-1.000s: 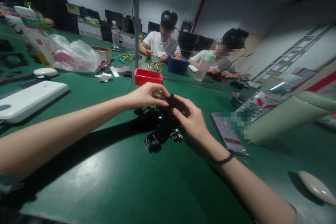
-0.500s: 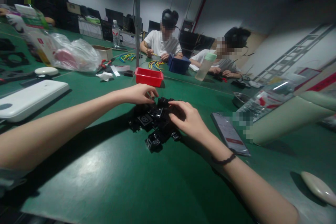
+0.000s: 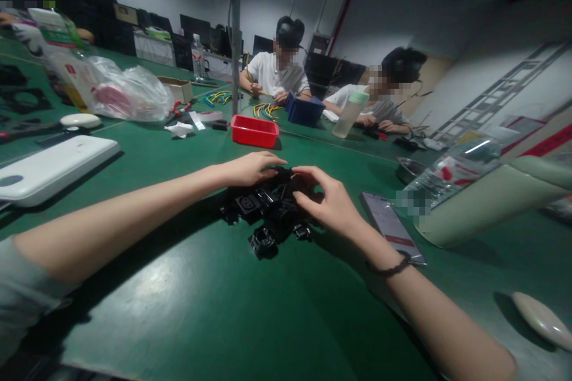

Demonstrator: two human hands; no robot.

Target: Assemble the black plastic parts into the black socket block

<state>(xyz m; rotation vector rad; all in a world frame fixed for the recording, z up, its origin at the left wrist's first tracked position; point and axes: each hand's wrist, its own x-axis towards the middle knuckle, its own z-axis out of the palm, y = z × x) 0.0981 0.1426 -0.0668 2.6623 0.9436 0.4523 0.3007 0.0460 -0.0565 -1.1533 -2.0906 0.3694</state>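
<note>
A heap of small black plastic parts (image 3: pixel 258 205) lies on the green table (image 3: pixel 214 303) in front of me. One part has a pale-outlined, socket-like face. At the heap's far left side is my left hand (image 3: pixel 252 169), palm down, its fingers stretched out and the thumb slightly apart beside a black piece. From the right, my right hand (image 3: pixel 329 197) curves about the heap, thumb and forefinger apart with green tabletop visible between them. Its fingertips reach the pieces near the left fingertips. A separate-looking black part (image 3: pixel 263 242) sits at the near edge of the heap.
Beyond the heap stands a red bin (image 3: pixel 255 132). A phone (image 3: pixel 393 227), a pale green tumbler (image 3: pixel 487 202) and a water bottle (image 3: pixel 447 169) are at right. To the left lie a white power bank (image 3: pixel 62 166) and plastic bag (image 3: pixel 129 92). Two people work across the table.
My left hand has moved right over the back of the heap, its fingers straighter. My right hand has shifted slightly right, and some black pieces between the hands have moved.
</note>
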